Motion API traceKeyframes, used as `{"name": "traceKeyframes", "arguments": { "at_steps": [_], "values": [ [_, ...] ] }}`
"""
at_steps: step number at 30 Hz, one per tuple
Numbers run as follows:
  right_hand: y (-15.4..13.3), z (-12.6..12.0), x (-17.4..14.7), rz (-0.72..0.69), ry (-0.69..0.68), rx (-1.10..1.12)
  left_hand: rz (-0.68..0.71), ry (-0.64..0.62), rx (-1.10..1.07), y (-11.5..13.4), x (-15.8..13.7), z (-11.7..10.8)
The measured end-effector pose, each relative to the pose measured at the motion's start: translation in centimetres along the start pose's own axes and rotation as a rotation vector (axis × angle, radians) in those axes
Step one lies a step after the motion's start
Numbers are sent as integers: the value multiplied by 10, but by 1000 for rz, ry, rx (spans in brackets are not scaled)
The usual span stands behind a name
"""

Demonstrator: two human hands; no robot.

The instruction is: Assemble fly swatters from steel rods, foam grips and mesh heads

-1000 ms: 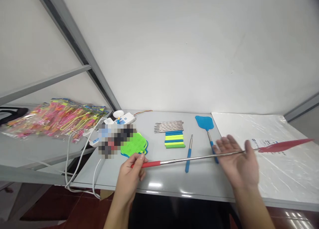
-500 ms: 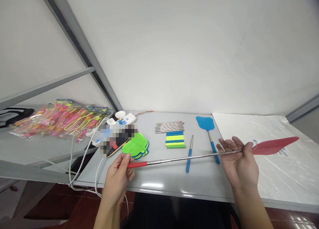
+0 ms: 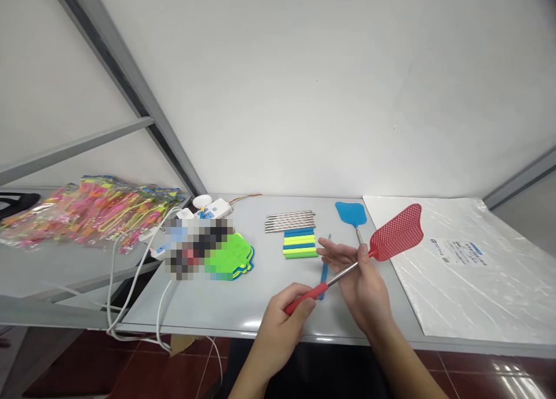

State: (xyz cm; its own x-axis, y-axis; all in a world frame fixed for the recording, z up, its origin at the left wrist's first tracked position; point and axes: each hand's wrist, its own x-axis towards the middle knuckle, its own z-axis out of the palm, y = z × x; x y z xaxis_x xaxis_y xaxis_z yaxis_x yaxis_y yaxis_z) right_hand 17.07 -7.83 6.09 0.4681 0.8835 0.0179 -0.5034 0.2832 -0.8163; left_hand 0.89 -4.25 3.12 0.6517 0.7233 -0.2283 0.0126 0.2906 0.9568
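Note:
A red fly swatter with a telescopic metal rod is held between my two hands, tilted up to the right above the table. My left hand is wrapped round its red grip. With the thumb, my right hand clamps the rod against the palm just below the perforated head, its other fingers stretched out. Partly hidden behind this hand lies a blue-handled metal rod. Beyond it is a blue fly swatter. Several metal rods lie above a row of blue, yellow and green grip tubes.
Green, yellow and blue swatter heads are stacked at left, beside a blurred patch. White cables hang over the table edge. Plastic bags of colourful items lie far left. A labelled white package covers the table's right side.
The red swatter's rod has become much shorter, its sections slid together. My hands have come closer to each other, and the head has turned to show its perforated face.

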Motion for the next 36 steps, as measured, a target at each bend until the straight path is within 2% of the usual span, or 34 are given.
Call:
{"name": "traceKeyframes", "arguments": {
  "at_steps": [3, 5, 8, 10, 15, 19, 24, 26, 29, 30, 33, 36],
  "values": [
    [-5, -13, 8, 96, -83, 41, -43, -11, -77, -1, -3, -2],
    [-9, -21, 12, 113, -32, 143, -60, 9, -125, -1, -4, -6],
    [-17, -31, 19, 62, 182, 228, -78, 22, -128, 2, -6, -14],
    [-23, -33, 23, -6, 259, 191, -93, 6, -113, 4, -7, -17],
    [-29, -20, 22, -151, 260, 87, -109, 47, -145, 9, -7, -12],
    [-24, -11, 16, -159, 269, 44, -97, 58, -171, 9, -5, -3],
    [-24, -18, 21, -166, 291, -13, -105, 2, -179, 14, -4, 4],
    [-19, -19, 18, -116, 200, -101, -112, -9, -217, 13, -3, 12],
    [-6, -16, 5, 13, -10, -322, -122, -39, -295, 8, 4, 33],
    [-1, -16, 0, 49, -27, -411, -130, -64, -298, 6, 8, 40],
    [2, -23, -10, 80, 80, -702, -112, -160, -178, 2, 20, 61],
    [-12, -45, -6, 62, 163, -947, 76, -262, 179, 6, 32, 74]
  ]
}}
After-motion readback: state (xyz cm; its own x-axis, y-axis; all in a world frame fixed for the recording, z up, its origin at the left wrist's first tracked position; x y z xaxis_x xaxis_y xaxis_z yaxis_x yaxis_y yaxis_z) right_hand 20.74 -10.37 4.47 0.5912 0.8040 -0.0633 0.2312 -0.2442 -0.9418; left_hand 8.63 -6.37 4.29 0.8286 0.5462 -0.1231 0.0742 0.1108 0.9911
